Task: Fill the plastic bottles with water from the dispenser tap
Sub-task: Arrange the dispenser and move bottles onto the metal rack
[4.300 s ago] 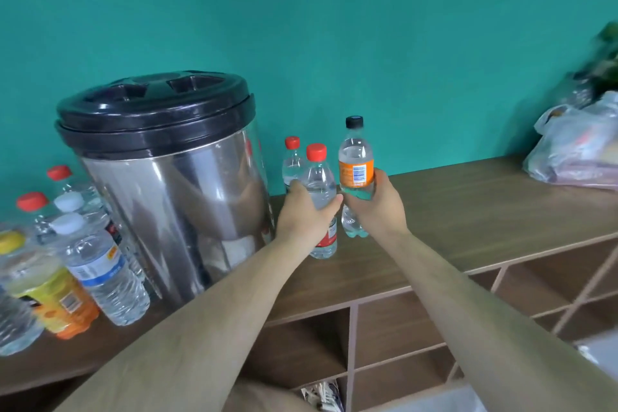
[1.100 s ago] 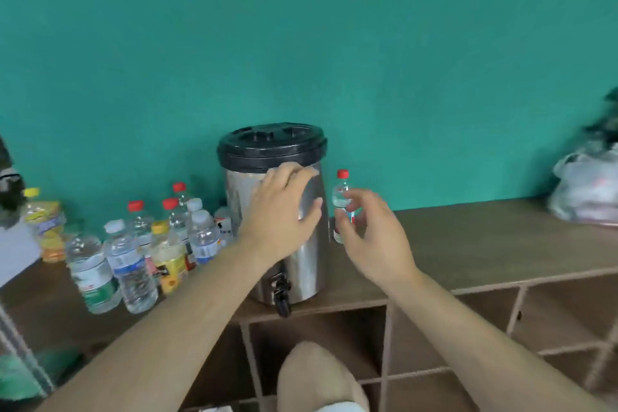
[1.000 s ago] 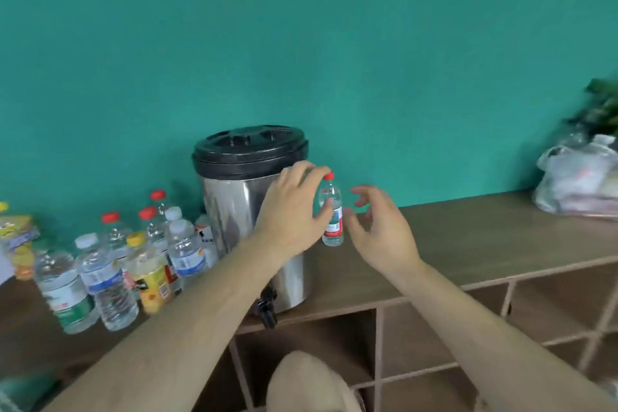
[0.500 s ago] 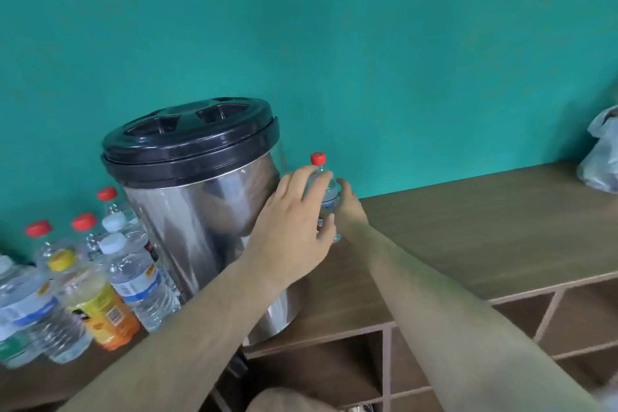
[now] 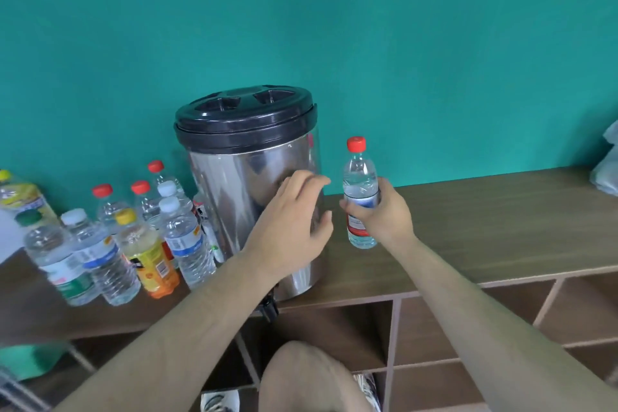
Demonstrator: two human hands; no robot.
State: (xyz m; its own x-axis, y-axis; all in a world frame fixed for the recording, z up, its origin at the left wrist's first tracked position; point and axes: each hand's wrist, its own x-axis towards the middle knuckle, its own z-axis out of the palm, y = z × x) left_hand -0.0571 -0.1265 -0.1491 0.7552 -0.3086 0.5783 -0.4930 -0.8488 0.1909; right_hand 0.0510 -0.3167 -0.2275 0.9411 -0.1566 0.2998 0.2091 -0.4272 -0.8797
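A steel water dispenser (image 5: 247, 184) with a black lid stands on the wooden shelf top (image 5: 485, 221); its black tap (image 5: 269, 308) hangs over the front edge. My right hand (image 5: 384, 214) grips a small clear bottle with a red cap (image 5: 359, 177), upright, just right of the dispenser. My left hand (image 5: 294, 231) hovers in front of the dispenser's wall with loosely bent fingers, holding nothing. Several capped bottles (image 5: 180, 234) stand in a cluster left of the dispenser.
A yellow-labelled bottle (image 5: 147, 251) stands among the cluster. A plastic bag (image 5: 607, 164) lies at the far right of the shelf top. Open cubbies (image 5: 434, 328) run below. My knee (image 5: 311, 378) shows at the bottom centre.
My right hand has taken the red-capped bottle from behind the dispenser and brought it forward and right. My left hand has drawn back from the bottle. The camera view pulled back.
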